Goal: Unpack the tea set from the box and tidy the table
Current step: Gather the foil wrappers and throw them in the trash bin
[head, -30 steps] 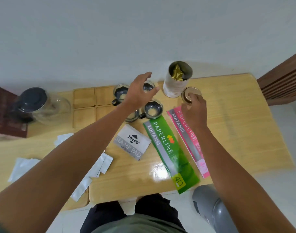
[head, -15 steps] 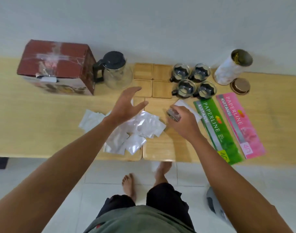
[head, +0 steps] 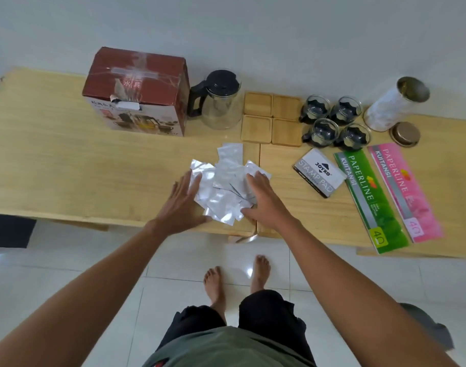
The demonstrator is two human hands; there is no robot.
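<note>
On the table (head: 67, 165), both flat hands (left hand (head: 182, 205), right hand (head: 263, 202)) press the foil sachets (head: 223, 192), fingers straight

The person wore a grey-green shirt (head: 226, 350) with a small red mark near its lower hem, and black shorts (head: 266, 321) ending around the knees. Both arms were bare to beyond the elbows, with no sleeves showing, and both feet (head: 216, 284) were bare.
</note>
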